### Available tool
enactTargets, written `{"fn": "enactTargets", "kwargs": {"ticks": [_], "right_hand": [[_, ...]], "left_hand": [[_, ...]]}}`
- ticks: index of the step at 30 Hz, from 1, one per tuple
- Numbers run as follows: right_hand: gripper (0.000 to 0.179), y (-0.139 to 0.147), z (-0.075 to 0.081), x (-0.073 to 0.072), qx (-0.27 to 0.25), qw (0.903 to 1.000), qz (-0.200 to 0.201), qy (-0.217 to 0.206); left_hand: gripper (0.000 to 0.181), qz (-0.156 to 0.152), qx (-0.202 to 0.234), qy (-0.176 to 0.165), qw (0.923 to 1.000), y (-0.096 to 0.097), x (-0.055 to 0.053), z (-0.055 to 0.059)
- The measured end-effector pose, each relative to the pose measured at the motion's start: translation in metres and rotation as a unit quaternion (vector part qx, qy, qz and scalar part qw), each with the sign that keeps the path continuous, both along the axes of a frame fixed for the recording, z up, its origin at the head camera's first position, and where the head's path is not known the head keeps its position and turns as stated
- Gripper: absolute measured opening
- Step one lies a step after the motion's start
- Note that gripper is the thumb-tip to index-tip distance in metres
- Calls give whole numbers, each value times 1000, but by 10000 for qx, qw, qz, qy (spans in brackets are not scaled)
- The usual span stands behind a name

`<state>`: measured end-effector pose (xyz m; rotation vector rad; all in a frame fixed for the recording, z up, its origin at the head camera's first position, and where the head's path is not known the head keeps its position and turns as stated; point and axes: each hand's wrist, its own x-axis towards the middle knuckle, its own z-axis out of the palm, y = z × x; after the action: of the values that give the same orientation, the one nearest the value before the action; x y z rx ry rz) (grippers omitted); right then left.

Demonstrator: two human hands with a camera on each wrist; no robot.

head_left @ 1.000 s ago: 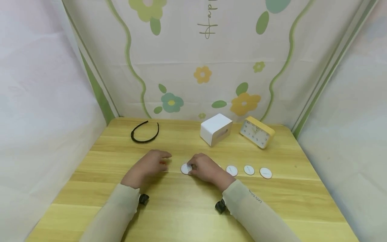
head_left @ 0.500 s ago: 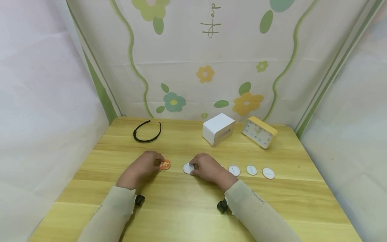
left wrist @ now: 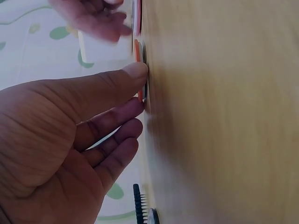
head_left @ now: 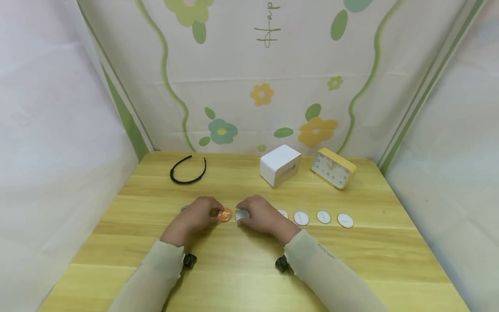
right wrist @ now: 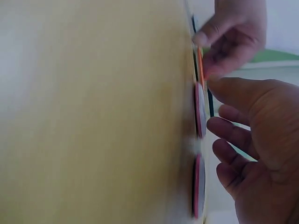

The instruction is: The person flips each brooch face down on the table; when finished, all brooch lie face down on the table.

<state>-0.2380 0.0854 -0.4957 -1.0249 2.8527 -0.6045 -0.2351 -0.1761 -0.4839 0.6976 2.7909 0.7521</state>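
Observation:
In the head view, my left hand pinches a flat round disc with an orange printed face between thumb and fingers. The left wrist view shows the orange disc edge-on, low at the tabletop. Just right of it, my right hand curves loosely about a whitish disc. In the right wrist view that whitish disc lies on the table, with the fingers apart from it. Another pale disc is partly covered by my right hand. Behind my left hand peeks a bluish disc.
To the right, several white discs with a thin line of print form a row on the wooden table. Toward the back are a black headband, a white box and a yellow clock. Patterned cloth encloses the back.
My left hand has taken hold of the orange disc and moved it right, closer to the whitish disc. My right hand has loosened from the whitish disc, staying around it.

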Motion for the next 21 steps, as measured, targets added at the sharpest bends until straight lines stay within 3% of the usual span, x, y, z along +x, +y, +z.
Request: {"fn": "enactTargets", "kwargs": {"ticks": [6, 12, 21], "right_hand": [[44, -22, 1, 0, 287, 9996, 26, 42], [30, -39, -2, -3, 641, 9962, 174, 569], [25, -45, -2, -3, 742, 9933, 187, 861]], "left_hand": [[29, 56, 27, -30, 10000, 2, 1, 2], [25, 23, 27, -13, 10000, 2, 0, -1], [19, 94, -39, -98, 9999, 1, 0, 0]]}}
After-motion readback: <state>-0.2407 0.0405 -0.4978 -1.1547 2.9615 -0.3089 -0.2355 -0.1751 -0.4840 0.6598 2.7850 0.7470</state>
